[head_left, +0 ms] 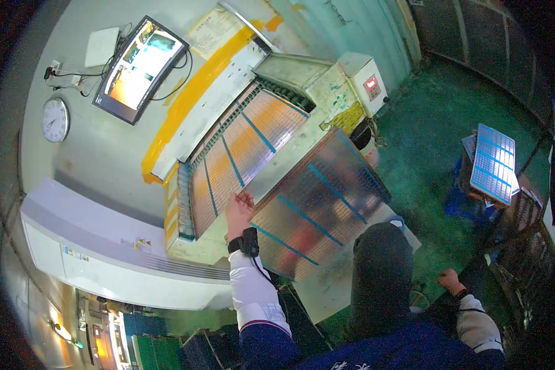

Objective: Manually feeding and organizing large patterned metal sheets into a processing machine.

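Note:
My left hand [240, 208] is raised over the pale front ledge of a conveyor machine [268, 179], its fingers loosely bent and apart with nothing visible in them. Beyond it, a shiny copper-coloured panel [248, 148] with blue strips lies on the machine's rollers. Beside the hand, a second large panel [317, 209], also with blue strips, rests on a pale board [327, 293] in front of the machine. Off to the right, away from the panels, my right hand [452, 281] hangs closed, with nothing seen in it. Black bands circle both wrists.
A control box [364, 85] with a red display is fixed at the machine's far right end. A monitor [140, 69] and a round clock [55, 119] hang on the left wall. At the right, a gridded panel [494, 163] lies on a stack over a blue stand [459, 196].

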`<state>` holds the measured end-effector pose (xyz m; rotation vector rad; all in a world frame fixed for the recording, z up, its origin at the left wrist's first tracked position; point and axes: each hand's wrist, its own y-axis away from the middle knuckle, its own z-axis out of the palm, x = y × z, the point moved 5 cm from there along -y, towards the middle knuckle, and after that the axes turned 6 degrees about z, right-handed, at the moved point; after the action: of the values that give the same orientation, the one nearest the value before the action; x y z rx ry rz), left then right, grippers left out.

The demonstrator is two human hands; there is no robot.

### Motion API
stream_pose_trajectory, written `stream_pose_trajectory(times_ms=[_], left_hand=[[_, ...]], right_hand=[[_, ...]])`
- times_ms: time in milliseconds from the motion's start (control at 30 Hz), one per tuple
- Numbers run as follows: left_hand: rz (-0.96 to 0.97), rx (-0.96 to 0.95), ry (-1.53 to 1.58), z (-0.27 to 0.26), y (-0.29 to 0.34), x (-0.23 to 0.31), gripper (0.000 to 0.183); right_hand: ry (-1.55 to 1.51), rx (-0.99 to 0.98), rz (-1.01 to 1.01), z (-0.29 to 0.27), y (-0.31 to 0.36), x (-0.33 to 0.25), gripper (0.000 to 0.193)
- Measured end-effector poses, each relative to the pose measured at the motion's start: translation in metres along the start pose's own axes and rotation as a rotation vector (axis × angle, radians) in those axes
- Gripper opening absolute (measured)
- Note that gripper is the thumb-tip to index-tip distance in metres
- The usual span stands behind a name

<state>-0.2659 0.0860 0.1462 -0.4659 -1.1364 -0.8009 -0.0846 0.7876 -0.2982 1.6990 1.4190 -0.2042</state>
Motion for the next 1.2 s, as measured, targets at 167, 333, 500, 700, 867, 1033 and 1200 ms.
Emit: stream_pose_trajectory(times_ms=[167,333,500,700,867,1033,1200], left_hand=[[0.036,-0.015,-0.180,-0.010,0.004,0.012,0.038],[0.042,-0.039,-0.189,0.010,0.025,-0.014,0.039],[0.485,0.348,-0.675,-0.100,0.026,-0.024,0.036],[0.584,0.574,-1.008,-0.223,0.057,-0.039,0.034],[0.459,0.311,-0.583,-0.179,0.072,-0.062,0.038],[0.451,0.367,-0.606,-0.180,0.082,-0.050,0.047],[0.399,0.386,-0.500,-0.166,0.094,-0.053,0.048]], right_hand=[[0.364,-0.030,-0.046,0.027,-0.012,0.011,0.019],[0.189,0.076,-0.073,0.037,-0.029,0.055,0.029],[0.356,-0.001,-0.601,-0.005,-0.069,-0.009,0.025],[-0.296,-0.098,-0.215,-0.078,-0.130,-0.253,0.028],[-0.438,-0.027,-0.343,-0.109,-0.148,-0.409,0.058],[-0.482,0.143,-0.511,-0.108,-0.152,-0.505,0.061],[-0.461,0.241,-0.489,-0.088,-0.173,-0.516,0.063]])
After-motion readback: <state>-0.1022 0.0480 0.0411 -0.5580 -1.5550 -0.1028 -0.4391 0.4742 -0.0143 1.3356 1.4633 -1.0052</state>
